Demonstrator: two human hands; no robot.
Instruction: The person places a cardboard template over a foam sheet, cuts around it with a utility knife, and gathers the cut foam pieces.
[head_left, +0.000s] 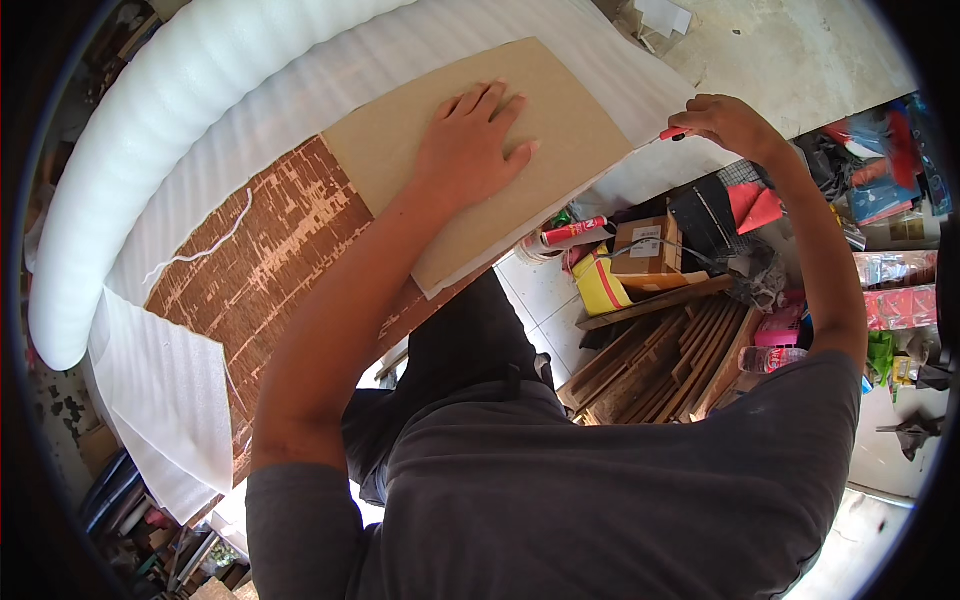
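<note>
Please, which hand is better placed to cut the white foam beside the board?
The right hand, probably: it holds a red-handled cutter-like tool, its tip near a corner of the beige board beside the white foam sheet. The left hand rests spread on the board with no tool visible.

left hand [472, 150]: palm down, fingers spread, thumb out
left forearm [345, 310]: extended forward, slanted rightward
right hand [733, 125]: fingers curled in grip
right arm [832, 265]: out wide, elbow bent

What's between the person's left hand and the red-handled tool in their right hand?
In the head view: bare tan board beside the left hand, then a little white foam sheet before the red-handled tool.
</note>
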